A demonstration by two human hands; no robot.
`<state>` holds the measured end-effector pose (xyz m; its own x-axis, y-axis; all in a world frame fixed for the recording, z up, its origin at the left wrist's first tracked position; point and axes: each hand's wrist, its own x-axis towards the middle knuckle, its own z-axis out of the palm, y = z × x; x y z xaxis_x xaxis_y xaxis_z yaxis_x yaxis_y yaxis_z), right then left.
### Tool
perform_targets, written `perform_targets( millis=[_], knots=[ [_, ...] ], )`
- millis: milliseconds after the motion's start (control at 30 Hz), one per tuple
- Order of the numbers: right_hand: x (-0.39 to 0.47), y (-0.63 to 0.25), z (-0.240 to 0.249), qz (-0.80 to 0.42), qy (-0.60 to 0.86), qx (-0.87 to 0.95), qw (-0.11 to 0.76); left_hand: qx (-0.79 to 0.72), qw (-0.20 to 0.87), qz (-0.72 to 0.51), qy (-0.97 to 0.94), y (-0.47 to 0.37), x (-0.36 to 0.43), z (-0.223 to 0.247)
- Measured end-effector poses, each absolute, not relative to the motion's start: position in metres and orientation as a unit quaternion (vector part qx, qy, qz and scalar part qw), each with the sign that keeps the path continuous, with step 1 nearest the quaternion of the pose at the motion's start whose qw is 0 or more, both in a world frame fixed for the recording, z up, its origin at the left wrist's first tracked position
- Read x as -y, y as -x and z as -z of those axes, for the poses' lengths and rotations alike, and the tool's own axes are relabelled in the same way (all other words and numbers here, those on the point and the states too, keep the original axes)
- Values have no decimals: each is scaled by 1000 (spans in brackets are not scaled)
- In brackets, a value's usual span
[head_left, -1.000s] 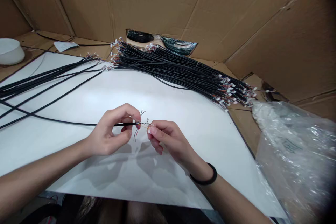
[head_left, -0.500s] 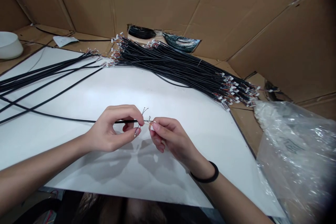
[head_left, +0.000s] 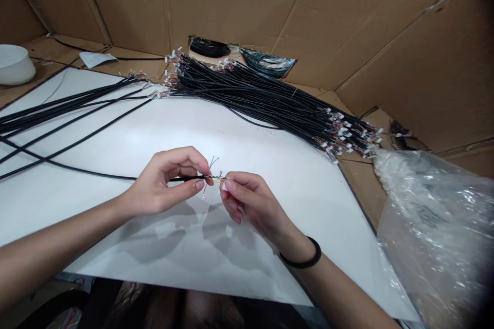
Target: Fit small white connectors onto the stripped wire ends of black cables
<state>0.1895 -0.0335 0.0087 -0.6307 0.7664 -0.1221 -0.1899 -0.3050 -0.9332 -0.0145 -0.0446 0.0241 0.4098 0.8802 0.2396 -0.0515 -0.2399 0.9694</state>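
A black cable (head_left: 96, 174) runs in from the left across the white tabletop, its end raised between my two hands. My left hand (head_left: 170, 180) pinches the cable near where its jacket stops. Thin wires (head_left: 214, 178) with small metal tips fan out from that end, some upward and a red one downward. My right hand (head_left: 249, 195) is closed, with thumb and forefinger on the tips of the wires pointing right. A small white piece, perhaps a connector, shows at those fingertips, too small to be sure. A black band circles the right wrist.
Behind my hands lies a big bundle of black cables (head_left: 247, 95) with white connectors. More cables (head_left: 69, 105) lie at left. A clear plastic bag (head_left: 436, 226) is at right, a white bowl (head_left: 15, 66) at far left. Cardboard walls (head_left: 231, 0) enclose the white tabletop (head_left: 173, 123).
My left thumb and forefinger have shifted on the cable end, the thumb moving up off the downward wires. The right hand stays almost in place.
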Motion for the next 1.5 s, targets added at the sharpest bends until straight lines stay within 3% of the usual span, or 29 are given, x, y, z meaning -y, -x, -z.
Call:
perform_targets(
  millis=[567,1500],
  knots=[
    [32,-188,-14,-792,287,426,329,-313,616,-410,-595,16,42,-29],
    [35,-194,-16,-738,227,579,261,-361,564,-392,-631,10,44,-36]
  ],
)
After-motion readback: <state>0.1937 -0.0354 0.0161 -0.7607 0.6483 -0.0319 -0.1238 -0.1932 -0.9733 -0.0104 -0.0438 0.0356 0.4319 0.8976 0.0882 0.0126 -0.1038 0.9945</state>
